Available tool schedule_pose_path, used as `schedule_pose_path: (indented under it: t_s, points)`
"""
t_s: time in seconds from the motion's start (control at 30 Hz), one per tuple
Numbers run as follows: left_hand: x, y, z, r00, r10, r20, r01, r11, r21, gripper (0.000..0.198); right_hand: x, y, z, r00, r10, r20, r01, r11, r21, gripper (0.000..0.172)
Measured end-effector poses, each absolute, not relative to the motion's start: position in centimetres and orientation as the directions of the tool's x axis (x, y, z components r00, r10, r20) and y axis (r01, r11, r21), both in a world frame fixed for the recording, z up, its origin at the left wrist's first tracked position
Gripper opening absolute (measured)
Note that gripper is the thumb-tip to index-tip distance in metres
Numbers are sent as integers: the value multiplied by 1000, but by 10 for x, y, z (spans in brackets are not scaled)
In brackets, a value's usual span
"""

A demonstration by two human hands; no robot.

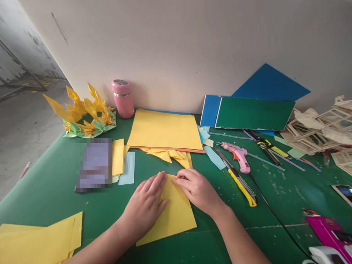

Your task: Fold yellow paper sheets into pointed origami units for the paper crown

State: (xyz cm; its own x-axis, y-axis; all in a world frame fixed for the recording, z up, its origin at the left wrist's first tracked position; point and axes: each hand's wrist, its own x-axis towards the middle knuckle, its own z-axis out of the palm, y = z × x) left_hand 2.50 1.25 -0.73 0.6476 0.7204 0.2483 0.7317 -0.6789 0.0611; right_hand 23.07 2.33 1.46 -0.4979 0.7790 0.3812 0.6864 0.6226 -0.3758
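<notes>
A yellow sheet of paper [173, 216] lies on the green table [46, 183] in front of me. My left hand [145, 205] rests flat on its left part, fingers stretched out and pressing down. My right hand [196, 189] sits at the sheet's upper right corner, fingers curled and pinching the folded edge. Just behind the hands lie several small folded yellow pieces [170, 154].
A yellow paper stack [165, 130], pink bottle [123, 98], folded yellow-green paper flowers [85, 113], blurred rectangle [95, 165], pink glue gun [238, 156], yellow utility knife [242, 183], blue and green boards [253, 112], wooden models [316, 128], more yellow sheets [41, 242].
</notes>
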Motion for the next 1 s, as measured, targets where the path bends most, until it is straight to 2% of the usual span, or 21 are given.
schedule_pose_path:
  t_s: [0.17, 0.5, 0.73, 1.0]
  points:
    - [26, 12, -7, 650, 701, 294, 731, -683, 13, 48, 232, 22, 15, -505, 784, 362, 682, 619, -390, 34]
    - [26, 13, -6, 593, 744, 306, 767, -639, 67, 50, 233, 20, 20, -527, 784, 329, 678, 621, -394, 32]
    - [27, 11, -7, 598, 709, 373, 761, -649, 13, 43, 234, 21, 15, -548, 775, 316, 660, 632, -405, 28]
    - [28, 11, -4, 612, 695, 377, 751, -660, -2, 43, 229, 22, 10, -544, 792, 276, 704, 610, -363, 34]
